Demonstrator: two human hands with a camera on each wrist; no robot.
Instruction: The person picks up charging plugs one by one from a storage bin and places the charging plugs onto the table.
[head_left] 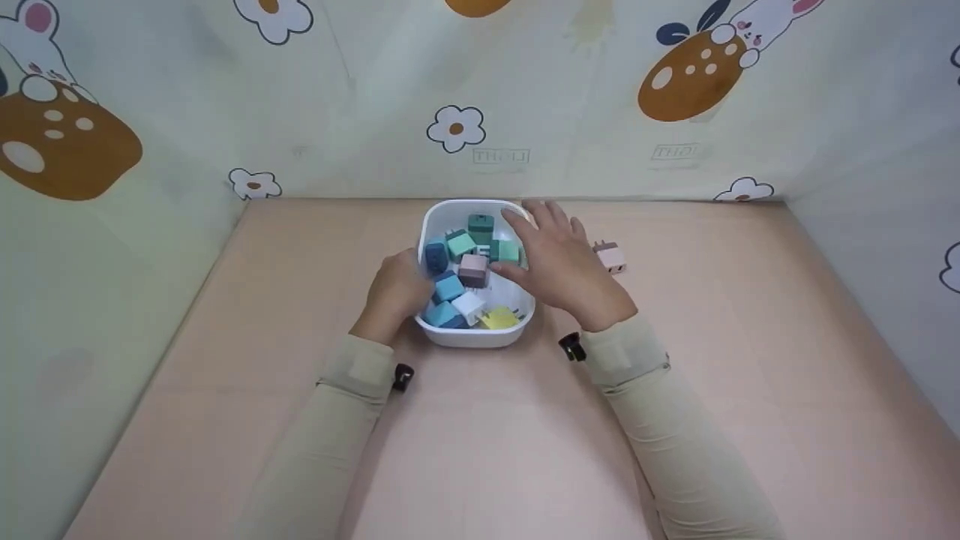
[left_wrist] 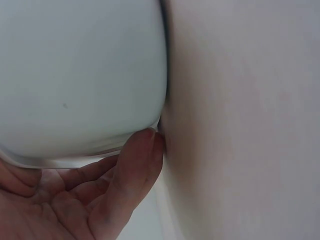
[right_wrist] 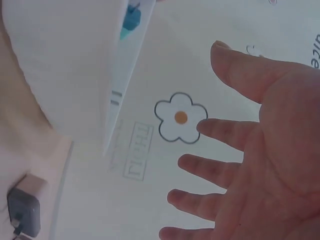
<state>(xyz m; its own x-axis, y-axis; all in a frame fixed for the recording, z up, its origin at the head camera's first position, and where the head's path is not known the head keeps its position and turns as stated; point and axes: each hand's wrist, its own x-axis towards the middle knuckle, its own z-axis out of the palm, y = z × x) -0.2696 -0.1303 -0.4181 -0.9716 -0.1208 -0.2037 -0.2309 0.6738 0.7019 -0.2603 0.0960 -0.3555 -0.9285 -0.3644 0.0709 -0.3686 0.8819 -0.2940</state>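
Beige sleeves (head_left: 690, 442) end in wide cuffs (head_left: 624, 352) beside black fittings (head_left: 572, 347)

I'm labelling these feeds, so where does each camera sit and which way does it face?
Head: worn on the head, facing forward and down at the white tub of wall chargers; left grip, right grip and sleeves show.
Left wrist: on that wrist, facing the tub's outer wall; part of the left grip shows.
Right wrist: on that wrist, facing past the tub toward the patterned backdrop; the right grip shows, fingers spread.
Shared: head and right wrist both show the tub and a printed flower.
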